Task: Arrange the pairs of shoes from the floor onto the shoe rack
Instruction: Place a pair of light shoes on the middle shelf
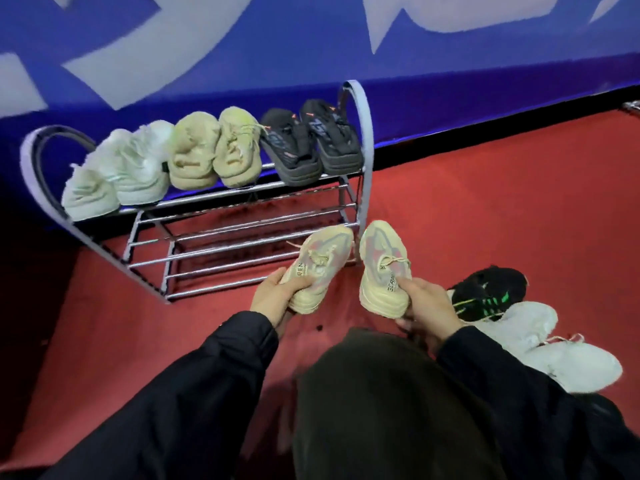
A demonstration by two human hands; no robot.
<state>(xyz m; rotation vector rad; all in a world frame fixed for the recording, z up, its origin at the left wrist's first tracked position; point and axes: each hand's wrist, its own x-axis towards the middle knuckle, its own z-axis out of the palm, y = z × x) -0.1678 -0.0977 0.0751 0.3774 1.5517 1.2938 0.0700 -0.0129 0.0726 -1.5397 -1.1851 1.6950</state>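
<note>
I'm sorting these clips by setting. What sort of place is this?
Probably an indoor hall or staged area rather than a home: red carpet, a blue wall with big white lettering, and a metal shoe rack against it.

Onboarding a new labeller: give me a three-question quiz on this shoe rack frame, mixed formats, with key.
1. True or false: the top shelf of the chrome wire shoe rack holds three pairs.
2. Multiple choice: what does the left hand grip? A) a black flip-flop B) a cream chunky sneaker with pink panels C) nothing
3. Fill in: beside the right hand, lying on the red carpet, are a black sneaker with green stripes and a pair of ____ sneakers.

Key: 1 true (pale green sneakers, beige sneakers, black flip-flops); 2 B, the left cream sneaker, while the right hand holds its mate; 3 white.
</note>
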